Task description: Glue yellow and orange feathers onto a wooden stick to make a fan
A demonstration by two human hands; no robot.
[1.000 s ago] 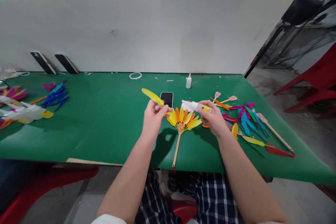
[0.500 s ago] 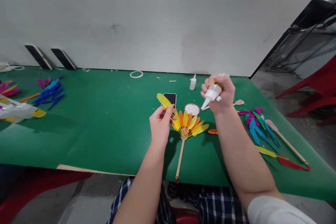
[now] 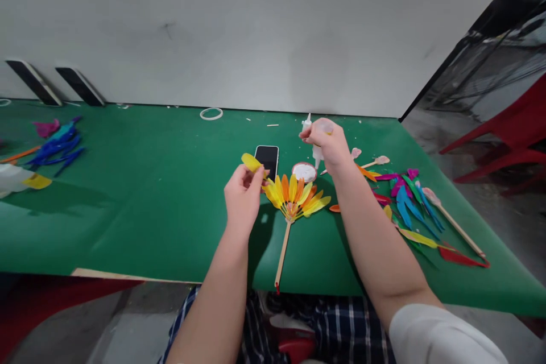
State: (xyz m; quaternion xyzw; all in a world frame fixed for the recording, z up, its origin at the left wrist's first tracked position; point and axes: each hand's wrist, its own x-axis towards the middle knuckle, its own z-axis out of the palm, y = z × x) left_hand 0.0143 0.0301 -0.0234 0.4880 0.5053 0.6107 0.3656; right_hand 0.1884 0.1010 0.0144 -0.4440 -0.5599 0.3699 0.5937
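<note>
Between thumb and fingers, my left hand [image 3: 242,196] pinches a yellow feather [image 3: 251,162] just above the left side of a feather fan. That fan [image 3: 294,196] lies on the green table, its yellow and orange feathers spread around the top of a wooden stick [image 3: 282,253]. My right hand [image 3: 333,145] is wrapped around a white glue bottle [image 3: 317,152], whose nozzle points down beside a small round white lid with a red rim [image 3: 304,171]. A second small bottle [image 3: 307,121] stands behind, partly hidden by my right hand.
A phone [image 3: 267,160] lies behind the fan. Loose coloured feathers [image 3: 405,199] and wooden sticks [image 3: 454,222] lie to the right, blue feathers [image 3: 62,145] at far left. Two phones [image 3: 80,86] lean on the white board [image 3: 213,28]. A white ring [image 3: 211,114] lies near it.
My right hand has moved left and lowered the glue bottle, turning its nozzle downward near the round lid. My left hand still pinches the yellow feather. The view has shifted slightly.
</note>
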